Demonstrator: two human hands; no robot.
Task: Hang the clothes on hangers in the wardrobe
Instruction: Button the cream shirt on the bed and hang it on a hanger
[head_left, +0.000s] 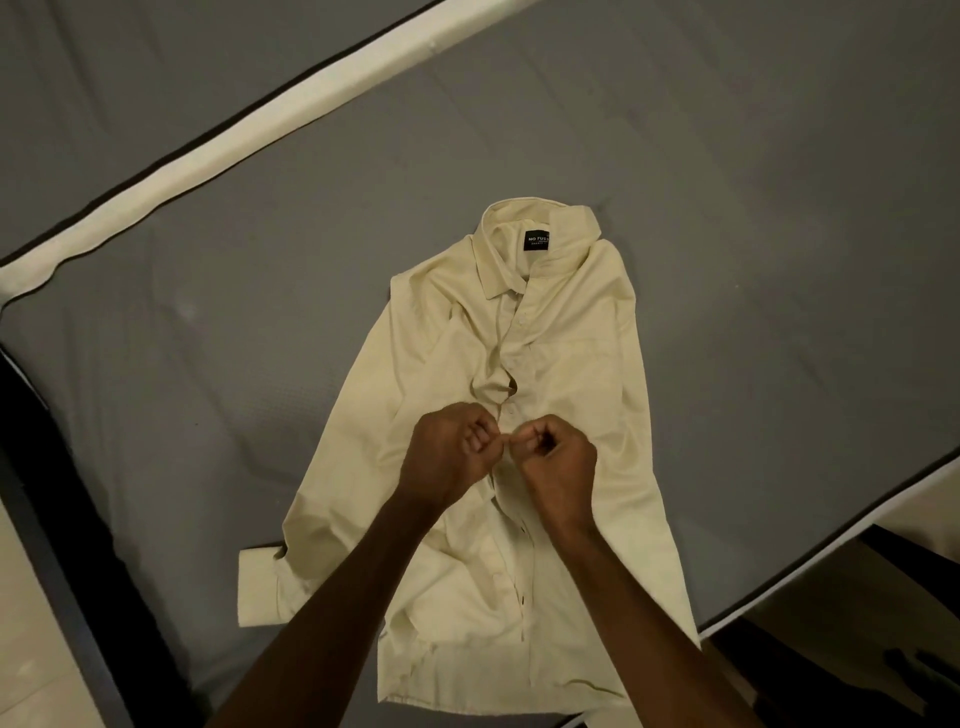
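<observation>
1. shirt (545, 374): cream, long-sleeved, lies front-up on the bed (753, 234), collar (511, 260) away from me, hem toward me. dark label (538, 240) inside the collar, partly readable: "no fuss".
2. placket (511, 358): runs down the shirt's middle; the fabric gapes and bunches just above my hands. a few buttons are visible above that point.
3. left hand (449, 457): fingers curled, thumb and forefinger pinching the placket edge at mid-chest. grip clenched on the shirt.
4. right hand (558, 462): curled the same way, pinching the opposite edge. fingertips of both hands meet at the placket. whether a button sits between them i cannot tell; it is hidden by the fingers.
5. cuff (260, 584): one sleeve end sticks out flat from under the shirt's lower left side.
6. bed surface: grey cover, with a cream band (270, 119) edged in dark piping crossing the upper left.
7. floor (31, 623): pale, visible at lower left beyond the bed's dark edge.
</observation>
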